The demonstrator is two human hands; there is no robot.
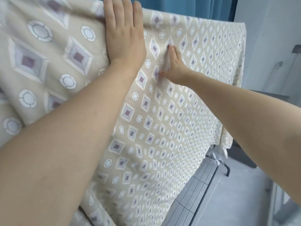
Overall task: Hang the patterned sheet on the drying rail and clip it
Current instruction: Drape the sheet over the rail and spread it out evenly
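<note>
The patterned sheet (162, 128) is already up. It hangs over the top of something long, and it falls down like a big wall of beige cloth with purple diamonds and white rings. The drying rail itself cannot be seen, because the cloth covers it all the way along the top edge. Only a dark leg (227, 168) pokes out low down on the right, standing on the grey floor (228, 201). The left hand (125, 35) is open and flat, fingers stretched out and close together, pressing on the sheet near the top. It is not pinching or holding anything. The right hand (175, 66) is further along and a bit lower. It is open too, and its fingers lie flat on the cloth. It holds nothing either. A small fold runs down the sheet just beside the right hand, so both hands look like they are smoothing the cloth. On the far left the sheet is bunched and wavy, closer to the camera, so that part may not be pulled straight yet. Behind the top edge there is a blue curtain (187, 5). So the hanging part looks nearly done, with some tidying left. The clipping part looks not started. No clips show anywhere, not on the top edge and not in either hand. I think the next job is to finish flattening the sheet and then find clips to pin it along the top.
</note>
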